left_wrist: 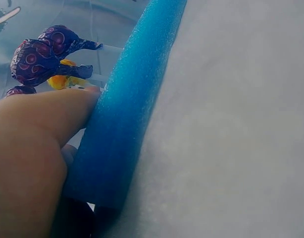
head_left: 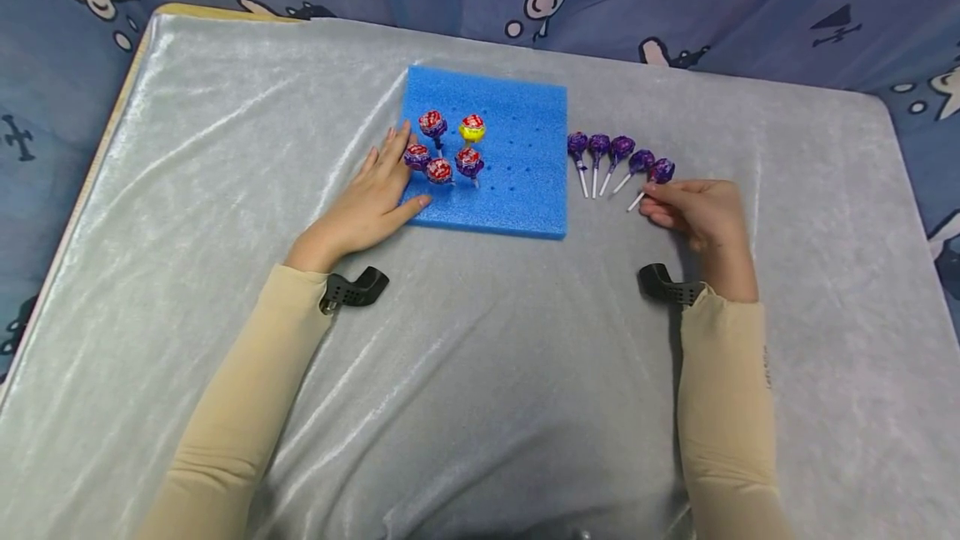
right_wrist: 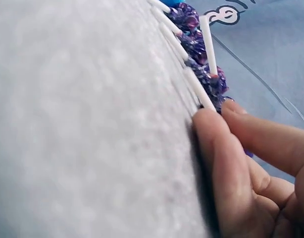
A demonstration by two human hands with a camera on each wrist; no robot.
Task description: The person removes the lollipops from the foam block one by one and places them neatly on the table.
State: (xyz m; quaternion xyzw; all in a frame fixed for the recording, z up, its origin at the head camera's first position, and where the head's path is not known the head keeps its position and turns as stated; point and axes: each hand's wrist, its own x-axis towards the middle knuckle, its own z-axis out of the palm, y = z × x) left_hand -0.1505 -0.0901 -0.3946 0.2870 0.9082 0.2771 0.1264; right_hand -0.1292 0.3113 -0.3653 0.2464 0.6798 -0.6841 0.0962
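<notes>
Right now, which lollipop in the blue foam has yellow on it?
The back-right lollipop in the foam: it shows yellow below red; the other four lollipops show no yellow.

In the head view we see soft, fairly bright light, with pale streaks of sheen on the grey cloth (head_left: 480,357) and a thin shadow along the inner edge of the right sleeve (head_left: 727,407). The left wrist view looks hazy and bluish to us, the foam block (left_wrist: 117,119) darkening toward its lower end. In the right wrist view we find the cloth washed out and blurred, with dark shadow beside the right hand (right_wrist: 246,168).
</notes>
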